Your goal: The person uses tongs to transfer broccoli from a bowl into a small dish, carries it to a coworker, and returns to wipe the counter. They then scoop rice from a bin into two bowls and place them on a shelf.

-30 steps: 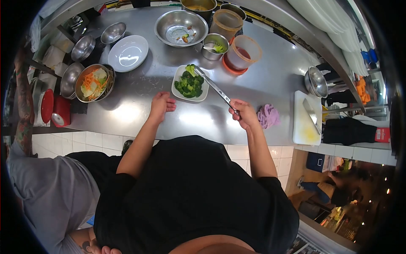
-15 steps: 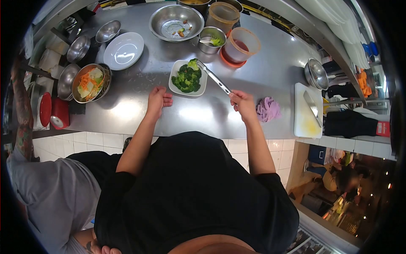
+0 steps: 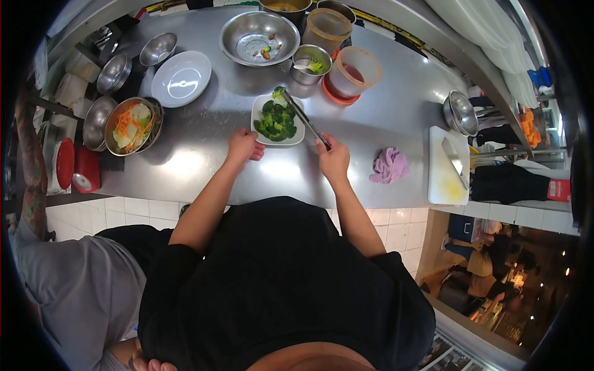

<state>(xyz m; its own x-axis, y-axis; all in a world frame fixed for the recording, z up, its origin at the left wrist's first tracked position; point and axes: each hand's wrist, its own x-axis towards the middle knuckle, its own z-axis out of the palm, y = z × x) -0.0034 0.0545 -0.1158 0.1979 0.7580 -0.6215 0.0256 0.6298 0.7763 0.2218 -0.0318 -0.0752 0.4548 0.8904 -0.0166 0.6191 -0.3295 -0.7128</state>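
My right hand (image 3: 334, 157) is closed round the handle end of metal tongs (image 3: 306, 119). The tips of the tongs are at a broccoli floret (image 3: 278, 94) by the far rim of a square white dish (image 3: 299, 137). More broccoli (image 3: 275, 122) is heaped in that dish. At its near left corner is my left hand (image 3: 243, 147), thumb against the rim and fingers curled beneath. A crumpled purple cloth (image 3: 391, 166) lies to the right of my right hand.
Beyond the dish stand a wide steel bowl (image 3: 235, 46) with scraps, a small steel pot (image 3: 307, 77) and plastic tubs (image 3: 365, 68). To the left are a white plate (image 3: 181, 77) and a vegetable bowl (image 3: 130, 127). A knife (image 3: 455, 161) rests on a cutting board (image 3: 440, 185). A co-worker (image 3: 80, 284) stands left.
My right hand has moved left and nearer the dish, turning the tongs steeper. My left hand has moved to the right, onto the dish's corner.
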